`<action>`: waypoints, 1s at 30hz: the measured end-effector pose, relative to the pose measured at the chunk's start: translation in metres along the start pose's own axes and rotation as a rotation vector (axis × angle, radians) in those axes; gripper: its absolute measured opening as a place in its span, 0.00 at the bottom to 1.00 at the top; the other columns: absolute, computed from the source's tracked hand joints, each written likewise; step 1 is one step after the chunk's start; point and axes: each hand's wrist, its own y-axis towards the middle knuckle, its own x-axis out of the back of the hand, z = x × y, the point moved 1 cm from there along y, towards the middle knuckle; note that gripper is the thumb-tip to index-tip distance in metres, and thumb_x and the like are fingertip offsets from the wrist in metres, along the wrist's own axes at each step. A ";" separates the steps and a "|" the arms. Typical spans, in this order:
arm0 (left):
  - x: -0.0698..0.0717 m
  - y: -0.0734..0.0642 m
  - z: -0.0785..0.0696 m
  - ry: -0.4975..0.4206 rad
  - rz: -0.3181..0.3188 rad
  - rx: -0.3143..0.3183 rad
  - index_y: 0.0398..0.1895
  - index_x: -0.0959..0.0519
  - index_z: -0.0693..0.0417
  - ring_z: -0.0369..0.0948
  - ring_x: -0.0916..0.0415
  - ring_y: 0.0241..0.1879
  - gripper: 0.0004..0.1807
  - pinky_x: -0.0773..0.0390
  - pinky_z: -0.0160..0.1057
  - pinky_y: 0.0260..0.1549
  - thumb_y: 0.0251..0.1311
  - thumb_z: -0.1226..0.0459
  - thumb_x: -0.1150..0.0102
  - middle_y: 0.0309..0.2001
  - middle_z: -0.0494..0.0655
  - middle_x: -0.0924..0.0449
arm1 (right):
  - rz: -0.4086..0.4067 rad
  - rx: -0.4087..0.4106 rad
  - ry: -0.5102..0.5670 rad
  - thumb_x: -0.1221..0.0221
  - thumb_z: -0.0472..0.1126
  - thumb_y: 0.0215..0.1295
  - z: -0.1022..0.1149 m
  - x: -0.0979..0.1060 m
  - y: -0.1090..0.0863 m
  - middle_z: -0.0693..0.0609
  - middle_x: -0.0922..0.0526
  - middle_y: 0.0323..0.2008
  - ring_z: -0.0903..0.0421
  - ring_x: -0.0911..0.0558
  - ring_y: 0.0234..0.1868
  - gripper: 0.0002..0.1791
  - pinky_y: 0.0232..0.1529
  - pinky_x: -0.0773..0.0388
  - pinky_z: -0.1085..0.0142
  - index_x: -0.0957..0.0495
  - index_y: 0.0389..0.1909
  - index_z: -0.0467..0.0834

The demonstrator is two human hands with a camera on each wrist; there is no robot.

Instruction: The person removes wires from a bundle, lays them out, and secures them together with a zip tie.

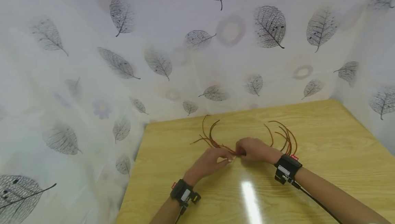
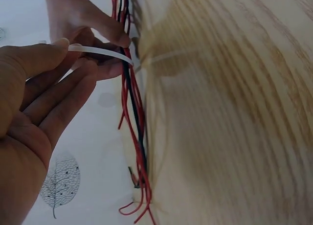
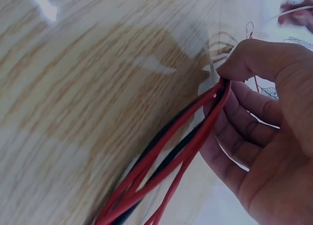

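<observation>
A bundle of thin red and black wires [image 2: 133,100] lies across the table, its loose ends fanning out on both sides in the head view. My right hand [image 1: 255,148] pinches the bundle near its middle between thumb and fingers; the right wrist view shows the gathered wires [image 3: 183,137] running out from that pinch. My left hand [image 1: 211,161], just to the left, holds a white cable tie [image 2: 102,52] between thumb and fingertip. The strip reaches across to the wires in the left wrist view. Whether it loops fully round them cannot be seen.
The wood-grain table [image 1: 333,141] has a glossy surface with a bright light reflection in front of the hands. White leaf-printed sheeting [image 1: 176,90] hangs behind and at the sides. Black devices are strapped to both wrists, with a cable [image 1: 318,201] trailing from the right one.
</observation>
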 end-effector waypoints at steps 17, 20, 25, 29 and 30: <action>-0.010 0.004 0.010 0.048 0.047 0.074 0.45 0.18 0.43 0.19 0.23 0.37 0.03 0.24 0.20 0.35 0.72 0.60 0.37 0.42 0.31 0.13 | -0.165 -0.310 0.052 0.29 0.49 0.63 -0.037 0.007 0.023 0.47 0.18 0.36 0.53 0.19 0.32 0.23 0.31 0.19 0.59 0.20 0.48 0.36; -0.010 0.007 0.010 0.071 0.035 0.073 0.43 0.17 0.43 0.18 0.23 0.38 0.03 0.24 0.21 0.39 0.72 0.58 0.38 0.40 0.30 0.14 | -0.152 -0.331 0.073 0.27 0.50 0.60 -0.036 0.006 0.025 0.47 0.18 0.36 0.53 0.19 0.34 0.23 0.32 0.19 0.58 0.20 0.45 0.37; -0.013 0.011 0.012 0.109 0.020 0.070 0.42 0.17 0.43 0.18 0.23 0.38 0.03 0.23 0.24 0.42 0.71 0.56 0.36 0.39 0.30 0.14 | -0.136 -0.359 0.094 0.27 0.52 0.59 -0.036 0.002 0.026 0.50 0.18 0.35 0.54 0.20 0.33 0.22 0.32 0.20 0.60 0.20 0.42 0.40; -0.013 0.013 0.013 0.104 -0.005 0.096 0.42 0.17 0.42 0.18 0.23 0.37 0.03 0.24 0.21 0.38 0.71 0.56 0.36 0.39 0.29 0.14 | -0.170 -0.354 0.114 0.26 0.50 0.59 -0.038 0.001 0.027 0.52 0.20 0.32 0.56 0.21 0.31 0.19 0.30 0.23 0.62 0.22 0.39 0.43; -0.013 0.014 0.014 0.092 -0.016 0.107 0.42 0.18 0.42 0.18 0.23 0.38 0.02 0.25 0.20 0.38 0.71 0.57 0.36 0.39 0.30 0.14 | -0.195 -0.338 0.129 0.26 0.48 0.60 -0.039 0.001 0.027 0.52 0.20 0.32 0.56 0.21 0.30 0.17 0.30 0.23 0.62 0.23 0.38 0.43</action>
